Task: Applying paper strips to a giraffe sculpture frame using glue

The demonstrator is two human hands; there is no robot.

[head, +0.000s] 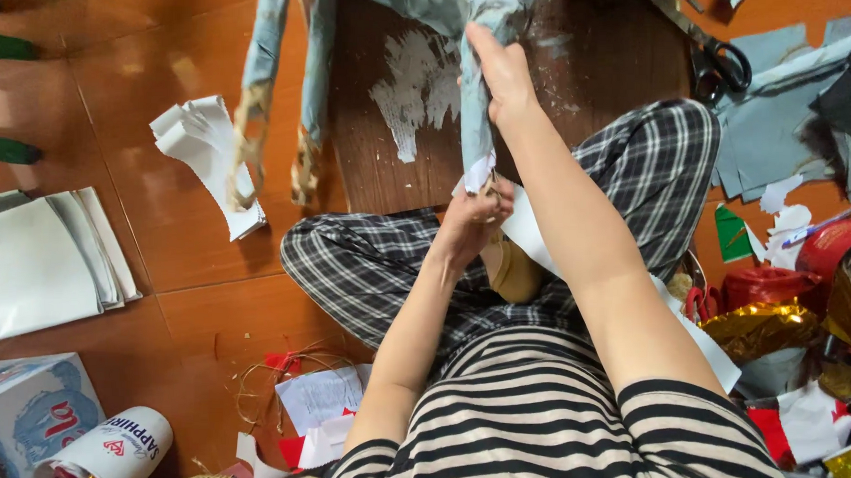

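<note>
Glossy reddish-brown floor tiles (138, 88) fill the view from above, strewn with craft scraps, and a person in a black-and-white striped top sits cross-legged in plaid trousers on them. A dark wooden board smeared with dried white paste (402, 106) lies ahead of the knees.

Few containers show. At the lower left a white paper cup (107, 449) lies tipped on its side beside a pale blue-and-white carton (23, 409); what either holds cannot be seen. At the right edge, crumpled gold foil (762, 331) and red wrapping sit heaped together with no clear vessel around them.

Over the board stands a grey-blue paper-covered figure with long limbs (396, 2). One of these, a grey-blue paper-wrapped leg (474, 109), runs nearly vertical in the picture — its long axis points from the figure's body at the top down toward the person's lap, ending in a white paper tip.

The right hand (502, 77) is closed around the upper part of this leg. The left hand (471, 217) pinches the white tip at its lower end, fingers curled shut on it. A white paper strip (529, 233) trails just beside that hand.

Black-handled scissors (719, 61) lie at the upper right near grey-blue paper sheets (778, 129). A folded white paper stack (38, 254) rests at the left — well apart from both hands.
</note>
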